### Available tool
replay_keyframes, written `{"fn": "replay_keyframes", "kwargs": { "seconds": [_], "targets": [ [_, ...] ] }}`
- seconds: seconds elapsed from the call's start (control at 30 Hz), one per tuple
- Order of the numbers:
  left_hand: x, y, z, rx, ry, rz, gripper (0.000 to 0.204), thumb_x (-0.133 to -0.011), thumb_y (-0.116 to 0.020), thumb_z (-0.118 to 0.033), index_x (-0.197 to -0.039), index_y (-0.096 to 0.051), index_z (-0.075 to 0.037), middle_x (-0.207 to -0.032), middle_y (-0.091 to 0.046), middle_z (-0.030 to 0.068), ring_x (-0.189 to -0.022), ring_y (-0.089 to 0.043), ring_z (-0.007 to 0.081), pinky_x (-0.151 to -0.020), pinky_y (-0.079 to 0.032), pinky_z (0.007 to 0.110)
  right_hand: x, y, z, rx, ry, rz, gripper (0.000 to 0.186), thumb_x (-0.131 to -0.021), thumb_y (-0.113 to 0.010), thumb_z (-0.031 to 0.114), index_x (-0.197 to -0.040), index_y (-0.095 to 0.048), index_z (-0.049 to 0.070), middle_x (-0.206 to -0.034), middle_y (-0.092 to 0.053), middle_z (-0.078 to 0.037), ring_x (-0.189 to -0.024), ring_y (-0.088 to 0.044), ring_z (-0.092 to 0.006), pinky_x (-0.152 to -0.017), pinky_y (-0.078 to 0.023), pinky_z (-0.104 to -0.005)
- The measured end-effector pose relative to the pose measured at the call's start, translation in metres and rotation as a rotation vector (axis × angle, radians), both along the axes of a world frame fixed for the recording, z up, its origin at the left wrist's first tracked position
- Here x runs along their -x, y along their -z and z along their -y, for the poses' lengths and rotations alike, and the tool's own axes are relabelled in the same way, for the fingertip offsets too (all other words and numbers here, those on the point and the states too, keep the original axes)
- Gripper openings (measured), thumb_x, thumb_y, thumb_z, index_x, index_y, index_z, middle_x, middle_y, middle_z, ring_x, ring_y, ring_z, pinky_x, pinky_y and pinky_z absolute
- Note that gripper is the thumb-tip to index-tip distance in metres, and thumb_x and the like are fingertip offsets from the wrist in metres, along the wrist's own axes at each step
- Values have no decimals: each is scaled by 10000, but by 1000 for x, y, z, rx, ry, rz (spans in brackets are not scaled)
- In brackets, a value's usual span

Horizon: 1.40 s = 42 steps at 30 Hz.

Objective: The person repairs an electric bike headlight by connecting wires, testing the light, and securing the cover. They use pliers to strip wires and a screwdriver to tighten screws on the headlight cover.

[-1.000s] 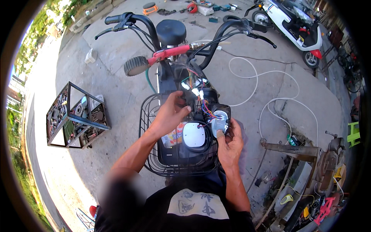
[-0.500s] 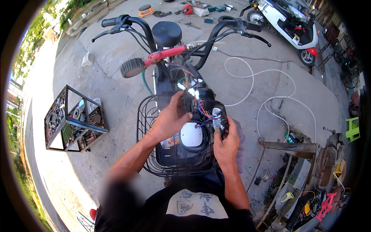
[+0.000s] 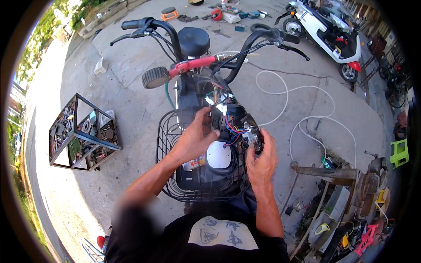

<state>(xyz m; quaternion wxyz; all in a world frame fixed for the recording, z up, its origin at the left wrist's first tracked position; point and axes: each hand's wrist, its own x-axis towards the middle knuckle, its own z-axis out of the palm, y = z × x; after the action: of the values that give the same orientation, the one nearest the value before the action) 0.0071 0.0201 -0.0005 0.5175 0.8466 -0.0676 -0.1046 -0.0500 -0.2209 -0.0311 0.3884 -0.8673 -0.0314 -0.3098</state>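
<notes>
- The right hand (image 3: 262, 165) pinches the dark wired unit (image 3: 256, 138) by the basket's (image 3: 206, 199) right side.
- The left hand's (image 3: 191, 140) thumb and forefinger stand apart near white connectors (image 3: 222, 108); I can't tell whether it grips anything.
- Beyond, black handlebars (image 3: 173, 40); farther, a white scooter (image 3: 314, 24).

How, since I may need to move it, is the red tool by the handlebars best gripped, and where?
Probably the red tool around its slim middle, from above: that stretch looks uncovered, while its left end widens into a bulky black ribbed disc.
</notes>
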Motion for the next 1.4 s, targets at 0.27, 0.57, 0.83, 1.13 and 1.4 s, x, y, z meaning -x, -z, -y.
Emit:
{"fn": "replay_keyframes", "kwargs": {
  "seconds": [0.27, 0.57, 0.83, 1.13, 1.4],
  "targets": [
    [-26, 4, 0, -25, 26, -24, 802, -1093, -782, -211, -1727, -328, -26, -1377, -740, 266, -1022, -786, 245, -913, -611, 393, -15, -17, 6, 101, -39, 180, 582, -910, -791, -94, -1468, -659, 5, -1194, -739, -220, -1040, -738, -412, -901, -603, -487],
    [-29, 22, -3, -79, 9, 29, 783, -1009, -738, -54, -1692, -358, -13, -1275, -748, 216, -933, -754, 215, -865, -606, 375, -26, -20, 12, 78, -43, 170, 609, -862, -802, -116, -1441, -682, 29, -1239, -751, -192, -1068, -739, -403, -904, -609, -479],
    [-19, 4, -4, -26, -24, -2, 738, -936, -719, 11, -1598, -395, 5, -1167, -708, 171, -869, -705, 189, -799, -575, 368, -20, -10, 5, 53, -72, 235, 595, -847, -790, -128, -1417, -697, 14, -1265, -749, -205, -1094, -746, -403, -921, -620, -470],
    [-19, 13, -8, -81, -35, 30, 708, -956, -730, -27, -1585, -405, -10, -1147, -731, 173, -890, -711, 198, -816, -581, 372, -3, -4, -3, -170, -76, 38, 554, -920, -763, -109, -1457, -681, -3, -1302, -710, -206, -1125, -741, -357, -959, -612, -430],
    [-21, -7, 0, -192, 45, -6, 561, -1002, -766, -102, -1495, -510, -27, -1046, -753, 157, -877, -750, 222, -815, -593, 393, 16, -5, 2, -278, -131, -114, 570, -925, -739, -102, -1479, -652, -2, -1202, -649, -147, -1013, -707, -280, -889, -615, -382]
  ]
}}
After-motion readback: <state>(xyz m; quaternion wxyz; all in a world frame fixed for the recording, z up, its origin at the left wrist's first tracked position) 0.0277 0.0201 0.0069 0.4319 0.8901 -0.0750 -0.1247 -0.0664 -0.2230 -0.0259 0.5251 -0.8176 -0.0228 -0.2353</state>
